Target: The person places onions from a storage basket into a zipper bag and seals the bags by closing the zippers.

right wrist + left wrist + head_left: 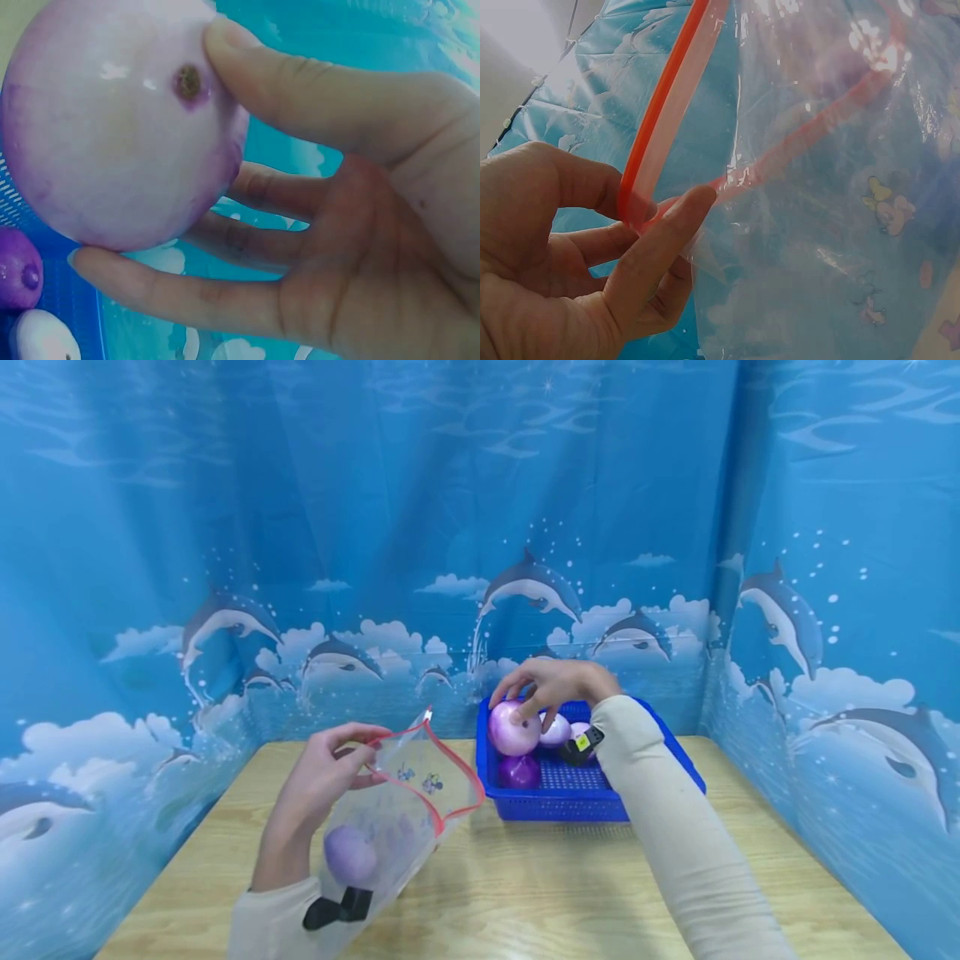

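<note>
At the left of the head view my left hand (330,772) pinches the edge of a clear zip bag (431,760) with a red seal. Its mouth gapes toward the basket, and a purple onion (350,854) shows dimly through the plastic. In the left wrist view, thumb and fingers (660,247) grip the red seal strip (660,112). Over the blue basket (562,810), my right hand (558,683) holds a large pale purple onion (513,731). The right wrist view shows this onion (120,127) between thumb and fingers, its brown root spot facing the camera.
Inside the basket lie a dark purple onion (519,772), a whitish onion (555,731) and another pale one (579,732). The basket stands toward the back of a wooden table (525,893). A blue dolphin-print curtain (405,527) surrounds the table's back and sides.
</note>
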### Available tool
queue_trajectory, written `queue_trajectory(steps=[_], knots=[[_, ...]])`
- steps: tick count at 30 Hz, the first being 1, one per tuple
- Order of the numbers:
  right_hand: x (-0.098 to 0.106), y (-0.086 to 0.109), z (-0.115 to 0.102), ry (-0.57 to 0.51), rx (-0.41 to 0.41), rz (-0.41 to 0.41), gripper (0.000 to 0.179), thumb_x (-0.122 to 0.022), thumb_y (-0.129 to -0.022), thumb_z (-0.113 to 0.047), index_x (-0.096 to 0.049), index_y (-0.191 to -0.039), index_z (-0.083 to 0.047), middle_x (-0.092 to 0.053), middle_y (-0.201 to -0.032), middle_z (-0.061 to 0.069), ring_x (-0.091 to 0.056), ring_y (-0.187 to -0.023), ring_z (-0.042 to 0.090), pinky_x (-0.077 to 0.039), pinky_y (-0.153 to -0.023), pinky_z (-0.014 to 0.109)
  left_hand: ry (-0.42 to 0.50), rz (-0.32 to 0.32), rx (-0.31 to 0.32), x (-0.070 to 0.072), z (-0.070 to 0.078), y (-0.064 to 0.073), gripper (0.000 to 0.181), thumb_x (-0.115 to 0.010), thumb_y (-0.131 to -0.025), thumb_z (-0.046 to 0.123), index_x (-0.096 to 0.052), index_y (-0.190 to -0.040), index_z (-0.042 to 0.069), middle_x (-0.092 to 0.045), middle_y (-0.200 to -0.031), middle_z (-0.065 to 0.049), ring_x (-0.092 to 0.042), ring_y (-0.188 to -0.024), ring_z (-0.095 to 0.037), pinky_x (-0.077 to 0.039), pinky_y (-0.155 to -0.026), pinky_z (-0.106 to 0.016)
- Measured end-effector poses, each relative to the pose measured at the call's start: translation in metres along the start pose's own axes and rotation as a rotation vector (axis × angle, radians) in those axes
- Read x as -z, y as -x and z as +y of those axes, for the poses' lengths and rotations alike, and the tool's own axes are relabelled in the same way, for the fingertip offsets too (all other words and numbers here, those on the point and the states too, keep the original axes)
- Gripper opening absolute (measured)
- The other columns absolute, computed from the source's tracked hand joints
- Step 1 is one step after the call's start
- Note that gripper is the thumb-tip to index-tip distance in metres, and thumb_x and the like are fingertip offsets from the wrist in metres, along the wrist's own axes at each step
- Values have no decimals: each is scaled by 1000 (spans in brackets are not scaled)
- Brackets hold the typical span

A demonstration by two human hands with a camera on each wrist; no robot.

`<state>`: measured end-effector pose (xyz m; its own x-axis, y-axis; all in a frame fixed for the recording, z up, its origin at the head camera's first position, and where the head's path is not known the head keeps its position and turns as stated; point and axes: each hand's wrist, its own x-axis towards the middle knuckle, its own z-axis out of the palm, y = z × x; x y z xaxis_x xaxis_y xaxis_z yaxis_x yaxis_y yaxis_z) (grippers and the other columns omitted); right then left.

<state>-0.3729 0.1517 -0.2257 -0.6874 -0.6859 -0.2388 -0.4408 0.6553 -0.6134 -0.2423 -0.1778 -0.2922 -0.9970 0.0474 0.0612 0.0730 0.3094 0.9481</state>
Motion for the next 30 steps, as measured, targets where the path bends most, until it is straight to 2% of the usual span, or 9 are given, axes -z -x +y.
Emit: queue_trajectory(steps=[11, 16, 22, 30], knots=[[-6, -1, -20, 55, 38, -8, 38, -71, -98, -20, -67, -135, -18, -52, -144, 15, -59, -121, 33, -67, -79, 40, 4, -1, -9, 0, -2, -1, 37, -50, -104, 8, -60, -139, 3, -54, -141, -22, -57, -127, -38, -64, -90, -37], [-7, 0, -30, 74, 92, -17, 36, -71, -98, -18, -68, -134, -17, -53, -142, 14, -56, -124, 34, -66, -80, 38, 2, -3, -18, 0, -1, 0, 37, -50, -104, 8, -60, -139, 3, -54, -140, -22, -57, -127, -39, -64, -90, -37], [-8, 0, -42, 106, 144, -33, 36, -71, -98, -19, -68, -133, -16, -57, -138, 13, -59, -120, 31, -66, -80, 37, 7, -4, -21, 1, -2, 0, 37, -49, -104, 7, -60, -139, 2, -54, -140, -23, -58, -126, -38, -65, -90, -36], [-11, 0, -54, 120, 161, -47, 37, -73, -96, -18, -69, -133, -19, -59, -139, 11, -60, -121, 30, -66, -79, 36, 12, -8, -27, 1, -2, 1, 38, -50, -104, 8, -59, -140, 2, -53, -140, -23, -58, -123, -37, -65, -89, -37]])
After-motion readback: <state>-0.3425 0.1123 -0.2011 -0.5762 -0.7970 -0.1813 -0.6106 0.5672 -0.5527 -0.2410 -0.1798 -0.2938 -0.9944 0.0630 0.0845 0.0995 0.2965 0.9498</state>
